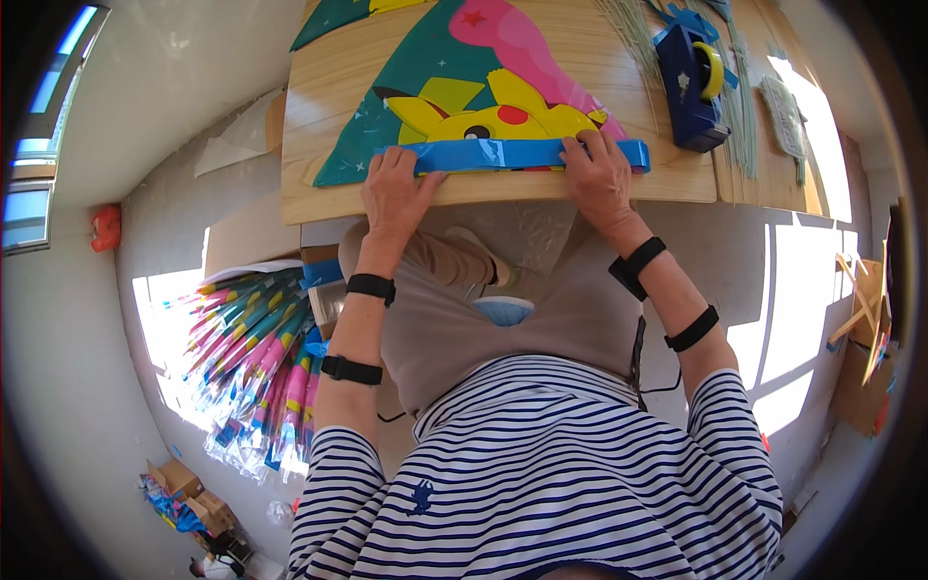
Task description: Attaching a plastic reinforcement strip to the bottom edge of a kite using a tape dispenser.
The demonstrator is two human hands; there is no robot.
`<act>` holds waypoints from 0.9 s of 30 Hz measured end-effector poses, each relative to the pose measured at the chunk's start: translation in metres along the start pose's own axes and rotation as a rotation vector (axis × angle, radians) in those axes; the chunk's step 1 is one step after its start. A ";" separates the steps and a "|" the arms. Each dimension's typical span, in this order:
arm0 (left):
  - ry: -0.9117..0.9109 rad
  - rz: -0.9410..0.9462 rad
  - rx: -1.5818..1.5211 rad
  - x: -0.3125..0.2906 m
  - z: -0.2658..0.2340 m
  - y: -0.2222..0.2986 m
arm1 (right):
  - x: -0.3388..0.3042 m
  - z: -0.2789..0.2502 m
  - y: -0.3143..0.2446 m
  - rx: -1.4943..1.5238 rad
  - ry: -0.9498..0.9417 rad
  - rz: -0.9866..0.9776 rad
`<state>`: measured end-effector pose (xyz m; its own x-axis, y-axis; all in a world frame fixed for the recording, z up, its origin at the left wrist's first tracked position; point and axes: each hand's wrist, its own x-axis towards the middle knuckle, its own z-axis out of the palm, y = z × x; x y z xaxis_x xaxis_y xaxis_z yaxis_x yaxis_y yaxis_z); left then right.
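Observation:
On the wooden table lies a triangular sheet [411, 72] in teal and pink with a yellow cartoon figure, like a kite sail. A shiny blue strip [493, 155] stretches along its near edge. My left hand [398, 193] grips the strip close to its left end, thumb and fingers closed on it. Closer to the right end, my right hand [601, 179] pinches the strip with bent fingers. Between the hands the strip looks taut and covers the lower part of the printed figure. What lies under the fingertips is hidden.
A dark blue tape dispenser [688, 97] with a yellow roll stands at the right of the table, among thin pale sticks [744, 126]. A bagged bundle [783, 116] lies beyond. Many-coloured rolled pieces in clear wrap [256, 338] are piled low on my left, cardboard boxes [184, 483] farther off.

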<state>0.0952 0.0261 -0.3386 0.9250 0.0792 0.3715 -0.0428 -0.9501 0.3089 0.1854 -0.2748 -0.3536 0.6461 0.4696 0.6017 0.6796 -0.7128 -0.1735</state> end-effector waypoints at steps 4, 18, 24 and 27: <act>-0.033 -0.026 0.010 0.000 0.001 0.000 | 0.016 -0.004 -0.011 0.033 0.029 -0.017; -0.024 -0.040 -0.019 0.002 -0.002 0.001 | 0.063 -0.013 0.047 0.582 -0.606 0.534; -0.024 -0.042 -0.015 0.002 -0.002 0.002 | 0.078 -0.004 0.046 0.481 -0.736 0.423; -0.022 -0.036 -0.012 0.002 -0.002 0.001 | 0.073 0.010 0.051 0.430 -0.720 0.350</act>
<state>0.0960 0.0260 -0.3365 0.9341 0.1067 0.3406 -0.0133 -0.9432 0.3320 0.2706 -0.2716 -0.3268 0.8028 0.5777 -0.1475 0.3816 -0.6880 -0.6173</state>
